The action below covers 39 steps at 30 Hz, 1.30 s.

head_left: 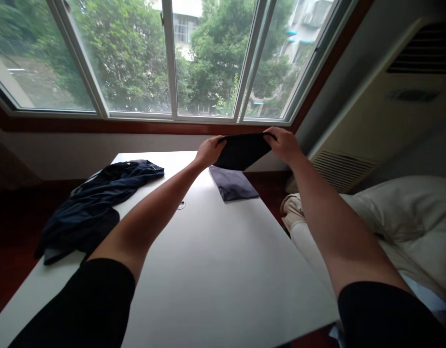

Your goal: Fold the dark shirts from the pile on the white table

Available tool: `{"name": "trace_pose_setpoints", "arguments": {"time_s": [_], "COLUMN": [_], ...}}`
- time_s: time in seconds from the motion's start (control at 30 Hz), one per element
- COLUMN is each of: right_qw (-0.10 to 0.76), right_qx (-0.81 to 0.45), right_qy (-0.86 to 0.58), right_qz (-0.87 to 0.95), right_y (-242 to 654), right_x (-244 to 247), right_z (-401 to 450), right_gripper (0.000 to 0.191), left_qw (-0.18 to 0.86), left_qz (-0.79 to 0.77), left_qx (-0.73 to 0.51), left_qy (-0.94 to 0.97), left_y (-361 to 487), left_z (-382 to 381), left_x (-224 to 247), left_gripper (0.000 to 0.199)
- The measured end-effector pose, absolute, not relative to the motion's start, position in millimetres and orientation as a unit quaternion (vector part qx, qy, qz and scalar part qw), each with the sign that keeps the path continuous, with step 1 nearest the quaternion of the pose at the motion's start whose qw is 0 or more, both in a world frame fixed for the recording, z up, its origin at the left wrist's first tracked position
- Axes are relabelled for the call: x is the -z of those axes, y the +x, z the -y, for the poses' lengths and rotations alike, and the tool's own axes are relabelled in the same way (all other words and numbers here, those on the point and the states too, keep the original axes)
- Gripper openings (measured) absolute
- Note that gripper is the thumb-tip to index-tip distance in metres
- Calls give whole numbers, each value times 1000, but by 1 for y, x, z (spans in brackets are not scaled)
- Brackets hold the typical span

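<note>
A folded black garment [241,151] hangs stretched between my hands above the far right part of the table. My left hand [210,152] pinches its left upper corner, and my right hand [282,143] grips the right upper corner. Just beneath it, a folded grey-purple garment [234,184] lies flat near the table's right edge, its far part hidden behind the black cloth. What kind of garment the black one is, I cannot tell.
Dark blue clothing [99,205] lies in a loose heap along the left side of the white table [215,270]. Beyond the far edge is a wall with a window [172,117]. To the right stand a beige air conditioner [380,104] and a pile of pale bedding [407,208].
</note>
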State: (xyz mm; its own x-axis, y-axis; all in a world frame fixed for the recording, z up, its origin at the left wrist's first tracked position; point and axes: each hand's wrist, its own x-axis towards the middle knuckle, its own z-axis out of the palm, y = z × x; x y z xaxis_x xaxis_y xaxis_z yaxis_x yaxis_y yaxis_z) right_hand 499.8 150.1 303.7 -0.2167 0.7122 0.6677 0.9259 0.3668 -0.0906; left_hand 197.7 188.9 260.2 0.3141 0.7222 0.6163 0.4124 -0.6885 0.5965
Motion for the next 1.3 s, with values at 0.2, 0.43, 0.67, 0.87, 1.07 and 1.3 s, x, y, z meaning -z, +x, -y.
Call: {"name": "trace_pose_setpoints", "arguments": {"time_s": [0.2, 0.43, 0.67, 0.87, 1.07, 1.3], "right_qw": [122, -108, 57, 106, 176, 223], "right_qx": [169, -20, -20, -37, 27, 53], "right_qy": [-641, -676, -631, -710, -722, -609], "right_qz": [738, 729, 774, 696, 669, 760], "right_y": [512, 510, 456, 393, 337, 281], "right_x": [-210, -127, -84, -34, -23, -5], "right_z": [-145, -124, -145, -149, -151, -125], "right_gripper": [29, 18, 36, 43, 35, 27], "left_qw": [124, 158, 152, 100, -63, -73], "left_qz": [-428, -358, -269, -362, -665, -872], "left_qx": [-309, -193, -125, -182, -200, -92], "left_qy": [840, 900, 943, 909, 717, 475], "left_y": [239, 240, 198, 96, -64, -195], "left_z": [-188, -147, -136, -120, -104, -81], "left_x": [-155, -49, -28, -27, -49, -71], "left_gripper": [39, 46, 39, 28, 39, 58]}}
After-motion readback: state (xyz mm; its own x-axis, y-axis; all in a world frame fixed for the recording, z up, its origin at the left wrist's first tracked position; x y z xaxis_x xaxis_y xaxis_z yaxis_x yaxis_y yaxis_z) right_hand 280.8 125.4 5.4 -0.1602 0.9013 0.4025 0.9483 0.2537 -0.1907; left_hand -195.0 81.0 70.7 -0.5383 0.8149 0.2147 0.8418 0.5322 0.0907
